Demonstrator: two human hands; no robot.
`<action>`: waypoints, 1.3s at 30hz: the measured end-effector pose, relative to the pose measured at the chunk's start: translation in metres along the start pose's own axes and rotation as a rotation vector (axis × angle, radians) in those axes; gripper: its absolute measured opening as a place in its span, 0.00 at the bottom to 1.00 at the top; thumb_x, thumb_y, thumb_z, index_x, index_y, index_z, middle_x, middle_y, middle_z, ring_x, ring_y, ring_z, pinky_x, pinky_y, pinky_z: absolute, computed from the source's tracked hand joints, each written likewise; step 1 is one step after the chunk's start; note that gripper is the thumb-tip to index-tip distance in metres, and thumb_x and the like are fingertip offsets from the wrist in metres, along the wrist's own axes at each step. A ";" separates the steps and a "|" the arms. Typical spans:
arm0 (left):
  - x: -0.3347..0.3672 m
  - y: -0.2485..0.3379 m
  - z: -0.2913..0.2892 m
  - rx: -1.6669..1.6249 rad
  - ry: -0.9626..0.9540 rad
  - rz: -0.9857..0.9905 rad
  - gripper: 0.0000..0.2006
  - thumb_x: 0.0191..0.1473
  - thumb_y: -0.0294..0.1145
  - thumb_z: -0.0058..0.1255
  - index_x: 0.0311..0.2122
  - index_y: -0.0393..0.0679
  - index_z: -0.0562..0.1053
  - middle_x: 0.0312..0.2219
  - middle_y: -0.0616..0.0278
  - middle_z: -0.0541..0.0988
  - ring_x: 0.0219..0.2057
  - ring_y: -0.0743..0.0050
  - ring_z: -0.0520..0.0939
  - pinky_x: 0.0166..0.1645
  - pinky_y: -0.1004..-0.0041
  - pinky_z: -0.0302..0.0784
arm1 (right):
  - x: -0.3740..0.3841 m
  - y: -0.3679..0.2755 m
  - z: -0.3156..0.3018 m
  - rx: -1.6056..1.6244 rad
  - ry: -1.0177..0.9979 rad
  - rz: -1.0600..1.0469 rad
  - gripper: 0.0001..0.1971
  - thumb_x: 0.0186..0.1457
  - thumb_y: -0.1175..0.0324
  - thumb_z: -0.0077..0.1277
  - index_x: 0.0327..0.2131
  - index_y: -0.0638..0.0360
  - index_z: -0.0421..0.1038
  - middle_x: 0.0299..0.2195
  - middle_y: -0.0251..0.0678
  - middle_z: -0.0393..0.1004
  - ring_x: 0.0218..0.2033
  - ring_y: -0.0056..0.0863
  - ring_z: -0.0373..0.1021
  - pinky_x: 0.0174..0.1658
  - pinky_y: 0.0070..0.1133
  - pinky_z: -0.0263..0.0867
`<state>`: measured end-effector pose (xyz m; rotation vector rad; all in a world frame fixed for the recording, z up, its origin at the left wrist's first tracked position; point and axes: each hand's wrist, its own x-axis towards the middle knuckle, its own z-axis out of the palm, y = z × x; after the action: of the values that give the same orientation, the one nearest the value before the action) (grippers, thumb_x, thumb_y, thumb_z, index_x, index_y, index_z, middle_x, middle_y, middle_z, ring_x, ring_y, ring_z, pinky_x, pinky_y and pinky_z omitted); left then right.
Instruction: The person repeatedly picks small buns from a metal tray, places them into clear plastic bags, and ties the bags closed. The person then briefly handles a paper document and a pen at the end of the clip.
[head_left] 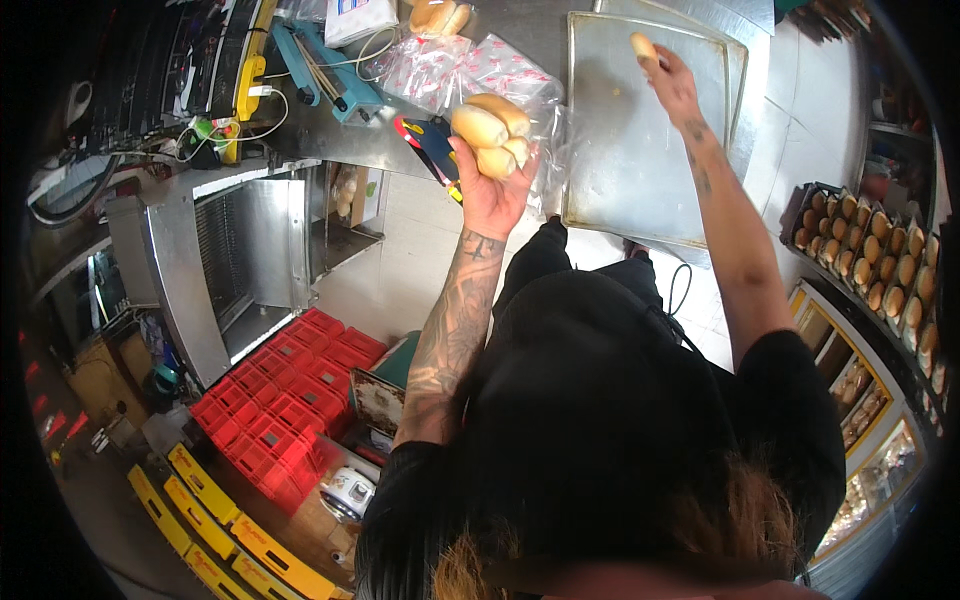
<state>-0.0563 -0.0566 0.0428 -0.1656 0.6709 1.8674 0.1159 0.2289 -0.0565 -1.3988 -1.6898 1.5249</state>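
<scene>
Several golden bread rolls (pixel 480 127) are bunched in my left hand (pixel 492 195), with its fingers spread around them from below. Beyond that hand, clear plastic bags with red print (pixel 510 68) lie on the metal table. My right hand (pixel 673 88) grips a single bread roll (pixel 641 45) over the far right of a large flat metal baking tray (pixel 640 165). No other rolls show on that tray. More rolls (pixel 438 17) sit at the table's far edge, behind the bags.
A blue bag sealer (pixel 325 70) with a white cable stands left of the bags. Red plastic crates (pixel 290 395) are stacked at lower left, near yellow crates (pixel 225 535). On the right, a rack holds trays of rolls (pixel 875 250). A metal cabinet (pixel 225 265) stands at left.
</scene>
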 end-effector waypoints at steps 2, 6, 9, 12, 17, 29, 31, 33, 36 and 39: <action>0.007 0.004 0.000 -0.155 0.014 -0.056 0.34 0.56 0.65 0.51 0.60 0.54 0.66 0.55 0.65 0.73 0.55 0.64 0.75 0.58 0.54 0.75 | -0.064 -0.022 -0.013 0.230 -0.151 -0.029 0.31 0.58 0.58 0.58 0.62 0.60 0.65 0.45 0.39 0.77 0.43 0.25 0.72 0.49 0.23 0.69; 0.013 -0.006 0.012 -0.139 -0.118 0.012 0.33 0.57 0.64 0.51 0.60 0.52 0.66 0.55 0.64 0.74 0.56 0.64 0.75 0.58 0.55 0.75 | -0.177 -0.088 -0.052 0.309 -0.368 -0.053 0.33 0.57 0.68 0.60 0.65 0.58 0.61 0.42 0.37 0.78 0.42 0.22 0.73 0.48 0.20 0.69; 0.007 -0.022 0.032 -0.067 -0.112 0.045 0.34 0.57 0.64 0.49 0.61 0.52 0.65 0.56 0.63 0.74 0.56 0.63 0.75 0.58 0.55 0.75 | -0.214 -0.130 -0.071 0.323 -0.419 -0.149 0.37 0.55 0.73 0.61 0.67 0.56 0.57 0.41 0.34 0.78 0.42 0.20 0.73 0.48 0.20 0.68; -0.002 -0.040 0.051 0.014 -0.183 -0.018 0.34 0.58 0.63 0.49 0.62 0.51 0.64 0.57 0.61 0.72 0.57 0.61 0.74 0.59 0.54 0.75 | -0.224 -0.151 -0.079 0.229 -0.417 -0.273 0.40 0.55 0.77 0.61 0.69 0.55 0.53 0.42 0.32 0.77 0.43 0.19 0.72 0.50 0.21 0.67; -0.015 -0.073 0.069 0.204 -0.302 -0.082 0.37 0.58 0.61 0.51 0.65 0.52 0.59 0.60 0.63 0.68 0.61 0.63 0.70 0.63 0.53 0.71 | -0.227 -0.158 -0.078 0.023 -0.255 -0.483 0.34 0.55 0.76 0.61 0.65 0.54 0.62 0.41 0.34 0.76 0.44 0.21 0.73 0.50 0.20 0.70; -0.038 -0.092 0.064 0.209 -0.327 -0.285 0.29 0.64 0.52 0.48 0.63 0.47 0.60 0.57 0.59 0.70 0.57 0.64 0.74 0.54 0.56 0.81 | -0.230 -0.162 -0.113 -0.283 -0.341 -0.744 0.32 0.46 0.76 0.67 0.57 0.46 0.73 0.61 0.37 0.67 0.56 0.30 0.71 0.54 0.26 0.71; -0.040 -0.094 0.060 0.139 -0.296 -0.309 0.28 0.65 0.52 0.47 0.63 0.48 0.61 0.56 0.59 0.71 0.57 0.64 0.75 0.54 0.56 0.81 | -0.224 -0.157 -0.109 -0.130 -0.571 -0.561 0.29 0.47 0.77 0.66 0.55 0.50 0.75 0.61 0.38 0.68 0.57 0.32 0.70 0.55 0.27 0.71; -0.042 -0.095 0.056 0.079 -0.283 -0.321 0.27 0.65 0.51 0.47 0.63 0.49 0.61 0.56 0.60 0.72 0.56 0.65 0.75 0.54 0.55 0.81 | -0.219 -0.151 -0.103 -0.176 -0.477 -0.603 0.25 0.48 0.78 0.64 0.52 0.55 0.76 0.56 0.39 0.72 0.55 0.33 0.71 0.55 0.27 0.71; -0.045 -0.097 0.050 0.028 -0.245 -0.340 0.26 0.65 0.52 0.47 0.62 0.50 0.62 0.55 0.61 0.72 0.56 0.67 0.76 0.53 0.56 0.82 | -0.218 -0.135 -0.085 -0.044 -0.352 -0.544 0.18 0.50 0.80 0.63 0.47 0.62 0.78 0.50 0.41 0.76 0.52 0.32 0.74 0.54 0.26 0.72; -0.044 -0.103 0.036 -0.021 -0.217 -0.387 0.27 0.64 0.53 0.48 0.62 0.51 0.62 0.55 0.63 0.73 0.55 0.68 0.76 0.52 0.55 0.81 | -0.211 -0.118 -0.072 -0.028 -0.301 -0.501 0.14 0.51 0.75 0.64 0.43 0.63 0.79 0.45 0.42 0.79 0.46 0.30 0.76 0.49 0.24 0.73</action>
<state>0.0607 -0.0486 0.0532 -0.0963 0.4343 1.4940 0.2120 0.0905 0.1307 -0.6944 -2.0488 1.4638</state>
